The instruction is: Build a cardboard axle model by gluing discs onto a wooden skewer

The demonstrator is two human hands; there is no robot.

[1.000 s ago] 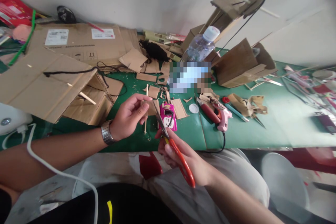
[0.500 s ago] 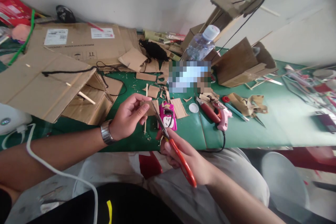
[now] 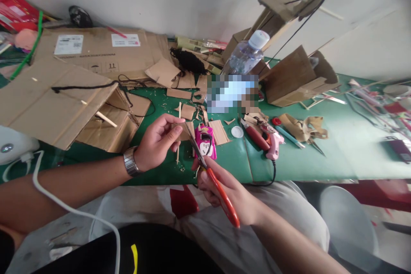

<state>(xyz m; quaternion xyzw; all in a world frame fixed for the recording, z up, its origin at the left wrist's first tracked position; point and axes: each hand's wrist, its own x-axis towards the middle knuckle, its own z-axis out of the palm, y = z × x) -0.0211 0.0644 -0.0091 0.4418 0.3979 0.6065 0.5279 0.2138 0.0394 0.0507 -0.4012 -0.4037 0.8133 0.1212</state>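
My left hand (image 3: 159, 139), with a metal watch on its wrist, is closed with thumb and forefinger close together. A thin wooden stick (image 3: 177, 157) runs through its fingers, roughly upright, showing above and below them; part of it is hidden. My right hand (image 3: 221, 186) grips a pair of scissors with red-orange handles (image 3: 221, 195). The scissors' blades point up and left, their tips at my left fingertips. Beyond the blades lies a pink power strip (image 3: 210, 136) with a white socket face, partly covered by the right hand and scissors.
A cardboard box model (image 3: 61, 98) stands at left. A water bottle (image 3: 244, 55) and a cardboard structure with a wheel (image 3: 297, 77) stand behind. Pliers (image 3: 255, 134), a pink glue gun (image 3: 274, 143) and a blue-handled cutter (image 3: 290, 135) lie right. Cardboard scraps (image 3: 219, 132) litter the green tabletop (image 3: 231, 162).
Almost nothing differs. Both hands, the scissors and the stick keep nearly the same positions, with only a very slight shift of the scissors.
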